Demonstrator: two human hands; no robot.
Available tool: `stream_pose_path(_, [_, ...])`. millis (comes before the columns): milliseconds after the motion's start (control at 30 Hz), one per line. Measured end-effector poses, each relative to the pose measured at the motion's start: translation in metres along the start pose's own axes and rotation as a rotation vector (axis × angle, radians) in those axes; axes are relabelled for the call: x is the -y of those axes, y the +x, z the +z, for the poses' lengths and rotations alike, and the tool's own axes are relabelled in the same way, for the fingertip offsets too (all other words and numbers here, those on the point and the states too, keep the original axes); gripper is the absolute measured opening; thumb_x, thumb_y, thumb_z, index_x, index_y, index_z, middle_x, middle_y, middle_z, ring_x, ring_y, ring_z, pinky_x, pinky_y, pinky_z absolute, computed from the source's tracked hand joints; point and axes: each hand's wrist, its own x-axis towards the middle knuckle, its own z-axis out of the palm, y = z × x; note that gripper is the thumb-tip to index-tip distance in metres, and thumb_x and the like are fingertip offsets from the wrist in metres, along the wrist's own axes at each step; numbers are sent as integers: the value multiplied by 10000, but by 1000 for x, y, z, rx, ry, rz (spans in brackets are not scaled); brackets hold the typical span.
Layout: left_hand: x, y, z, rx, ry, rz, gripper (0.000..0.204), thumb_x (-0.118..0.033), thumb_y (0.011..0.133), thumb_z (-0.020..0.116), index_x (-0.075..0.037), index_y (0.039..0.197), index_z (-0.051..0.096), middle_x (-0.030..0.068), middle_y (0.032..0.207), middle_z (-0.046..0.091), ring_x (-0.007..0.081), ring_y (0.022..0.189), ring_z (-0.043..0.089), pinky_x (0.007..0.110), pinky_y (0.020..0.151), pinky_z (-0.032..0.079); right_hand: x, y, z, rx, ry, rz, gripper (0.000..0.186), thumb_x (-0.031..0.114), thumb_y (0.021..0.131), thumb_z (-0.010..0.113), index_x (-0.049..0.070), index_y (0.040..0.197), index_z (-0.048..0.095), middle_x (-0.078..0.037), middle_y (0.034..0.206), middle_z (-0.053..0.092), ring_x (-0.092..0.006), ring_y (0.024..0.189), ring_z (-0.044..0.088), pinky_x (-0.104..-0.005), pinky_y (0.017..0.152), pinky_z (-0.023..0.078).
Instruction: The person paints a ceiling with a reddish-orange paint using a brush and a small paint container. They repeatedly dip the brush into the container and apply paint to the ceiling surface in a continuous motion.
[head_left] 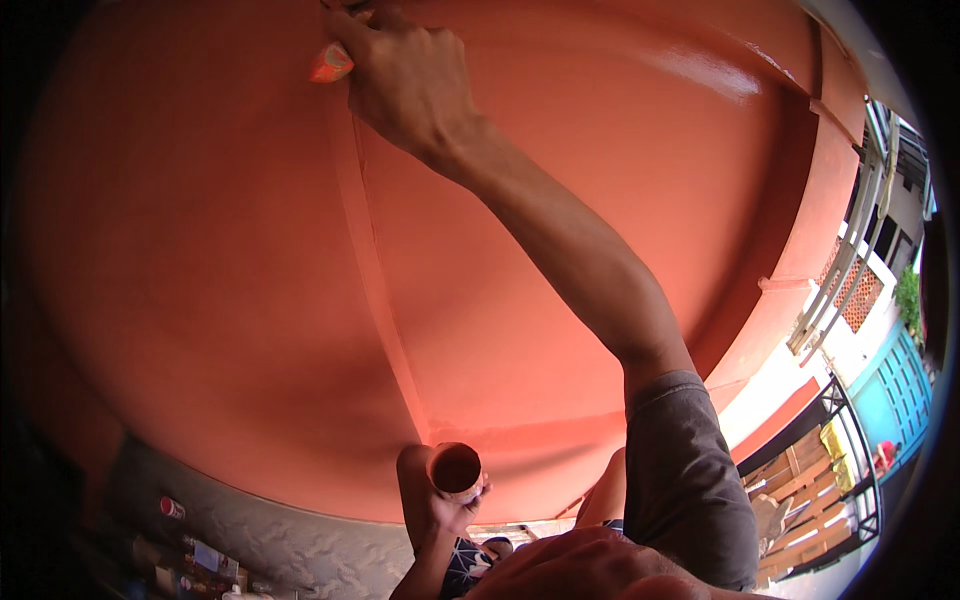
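High up on the orange-red wall (480,330), my right hand (415,85) is closed round the paint-smeared handle of a paintbrush (332,63). The orange end of the handle sticks out on the left of the fist, while the bristles are hidden. My right arm stretches across the wall from a dark grey sleeve. Low down, near my lap, my left hand (458,512) grips a round paint cup (456,467) from beneath and the side. Its mouth faces up, and the inside looks dark reddish-brown.
A raised vertical strip (375,290) runs down the wall to the cup's level. Around the lower left, a small red-and-white can (172,508) and assorted items lie on grey ground. To the right are poles (850,250), a blue gate (895,390) and wooden slats (800,490) by a black railing.
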Motion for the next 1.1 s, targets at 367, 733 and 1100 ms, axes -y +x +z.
stream_pose_path(367, [9,6,1,-106,103,10,585,-540,873,677,-97,1253,627,253,1207,577,391,1129,560,362,725,659,-162,-109,-177,-440,513,566,151,41,896,708,-57,953,608,-133,923,669,-219,842,720,-387,736,680])
stream_pose_path(733, [20,13,1,-178,173,-43,579,-529,851,687,-100,1237,639,244,1173,577,381,1076,587,363,710,659,-248,-156,-353,-324,-799,622,276,431,1009,504,230,1035,691,-146,945,732,-443,879,674,-527,721,522])
stream_pose_path(1100, [46,10,36,-57,40,-185,649,-487,849,706,-36,1301,587,248,1302,520,403,1193,533,411,841,637,-132,-106,-260,-194,178,558,59,94,882,710,48,887,674,-55,758,723,-139,723,697,-303,604,534])
